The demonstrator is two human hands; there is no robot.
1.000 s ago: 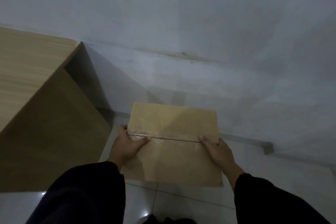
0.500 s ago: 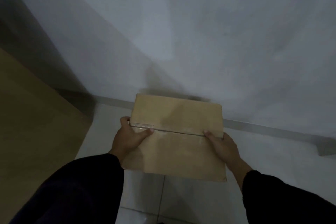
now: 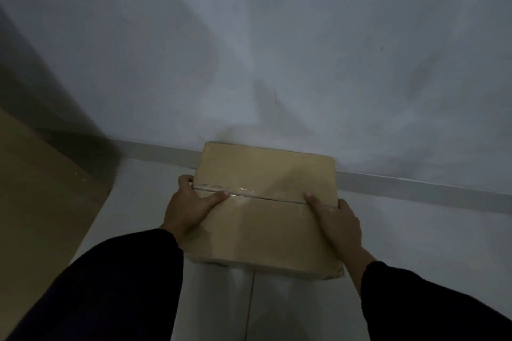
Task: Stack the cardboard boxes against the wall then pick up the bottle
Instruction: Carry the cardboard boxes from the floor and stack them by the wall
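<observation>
Cardboard fills the middle of our view: one brown cardboard box (image 3: pixel 266 216), its flat top turned toward us, with a strip of clear tape (image 3: pixel 245 194) along the seam between the flaps. We hold it by its two short sides. Our left hand (image 3: pixel 187 209) grips the left edge, with its thumb (image 3: pixel 216 197) lying on the top just under the seam and the other fingers curled round the side. Our right hand (image 3: pixel 339 220) clamps the right edge in like manner, its thumb on the top at the seam's right end and the fingers wrapped down the side, mostly hidden. A dark left sleeve (image 3: pixel 116 285) and a dark right sleeve (image 3: pixel 432 304) reach in from the lower corners.

The box is over the pale tiled floor (image 3: pixel 155 183), close to the foot of the grey wall (image 3: pixel 277 50). Its far edge overlaps the skirting strip (image 3: pixel 415 191) that runs along the floor's far edge. We cannot tell whether it touches the wall, nor whether its underside rests on the tiles. A grout line (image 3: pixel 250 304) runs from under the box's near edge toward us. At the floor's left edge stands a light wooden panel (image 3: pixel 41 202), well apart from the box, with a dark shadow on the wall above it.
</observation>
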